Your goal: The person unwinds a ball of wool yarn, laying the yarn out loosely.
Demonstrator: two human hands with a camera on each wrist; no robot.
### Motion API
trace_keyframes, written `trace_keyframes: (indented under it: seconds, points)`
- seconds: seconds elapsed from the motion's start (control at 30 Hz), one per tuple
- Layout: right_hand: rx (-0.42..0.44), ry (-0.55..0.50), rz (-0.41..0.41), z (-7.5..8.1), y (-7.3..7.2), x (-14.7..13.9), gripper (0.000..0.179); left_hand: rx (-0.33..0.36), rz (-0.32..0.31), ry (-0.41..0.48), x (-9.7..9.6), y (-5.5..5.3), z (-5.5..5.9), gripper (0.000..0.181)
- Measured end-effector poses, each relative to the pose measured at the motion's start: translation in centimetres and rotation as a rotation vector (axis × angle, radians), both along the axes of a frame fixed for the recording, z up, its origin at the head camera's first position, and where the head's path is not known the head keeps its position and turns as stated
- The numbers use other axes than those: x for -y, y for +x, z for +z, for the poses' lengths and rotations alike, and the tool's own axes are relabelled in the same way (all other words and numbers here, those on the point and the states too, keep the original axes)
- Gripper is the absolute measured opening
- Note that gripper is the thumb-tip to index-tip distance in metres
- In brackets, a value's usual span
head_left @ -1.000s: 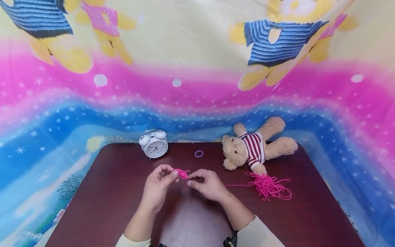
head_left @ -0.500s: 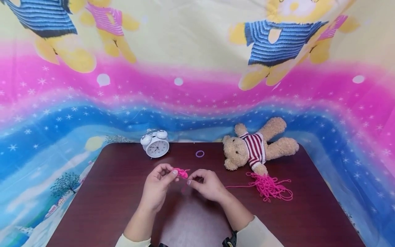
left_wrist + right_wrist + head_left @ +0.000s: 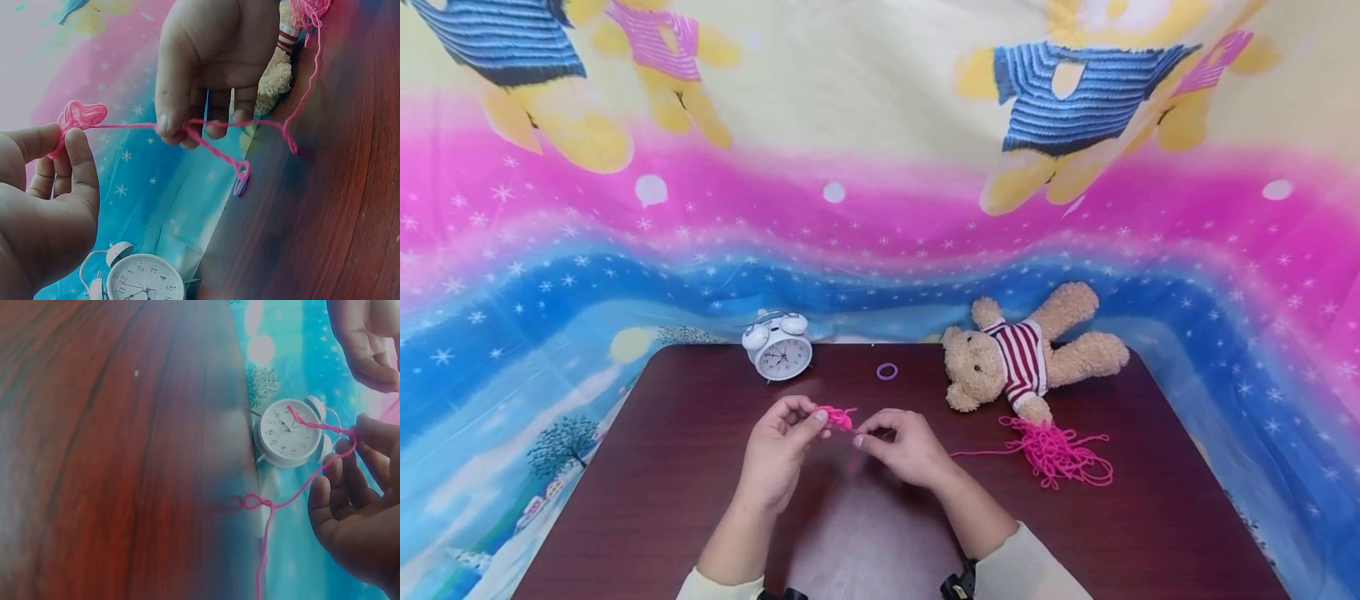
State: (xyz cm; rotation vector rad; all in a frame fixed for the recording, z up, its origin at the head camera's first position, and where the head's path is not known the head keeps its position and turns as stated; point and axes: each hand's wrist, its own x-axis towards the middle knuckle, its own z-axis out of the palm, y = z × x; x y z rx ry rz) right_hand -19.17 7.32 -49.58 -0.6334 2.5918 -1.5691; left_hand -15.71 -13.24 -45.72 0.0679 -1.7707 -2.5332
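Note:
In the head view my left hand (image 3: 775, 454) holds a small looped bundle of pink yarn (image 3: 837, 418) between thumb and fingers. My right hand (image 3: 904, 448) pinches the yarn strand just right of the bundle. The left wrist view shows the strand (image 3: 125, 126) stretched straight from the bundle to the right thumb and fingertips. From that pinch a twisted length of yarn (image 3: 215, 152) hangs with a loop at its end. Another strand (image 3: 309, 478) runs on past a small knotted loop, toward the loose pile of pink yarn (image 3: 1060, 454) on the table.
A white twin-bell alarm clock (image 3: 782, 354) stands at the table's back left. Beyond the hands lies a purple ring (image 3: 887, 372). A teddy bear (image 3: 1018, 358) in a striped shirt lies at back right, one paw against the yarn pile. A printed curtain (image 3: 880, 233) borders the dark table (image 3: 662, 500).
My left hand has shifted slightly left with the bundle, widening the gap to my right hand. The right hand stays nearly in place.

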Motion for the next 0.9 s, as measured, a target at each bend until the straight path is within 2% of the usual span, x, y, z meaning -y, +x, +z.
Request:
trace_keyframes:
  seconds: [0.27, 0.53, 0.9]
  points:
    - [0.019, 0.028, -0.03, 0.2, 0.1, -1.6, 0.003, 0.015, 0.011, -0.019, 0.6, 0.0, -0.3, 0.015]
    - [0.044, 0.014, -0.049, 0.2, 0.0, -3.8, 0.004, 0.028, 0.021, -0.028, 1.3, 0.1, -0.2, 0.015]
    - [0.037, 0.068, -0.123, -0.1, -0.1, -6.9, 0.006, 0.015, 0.042, -0.043, 2.4, 0.2, -0.4, 0.014]
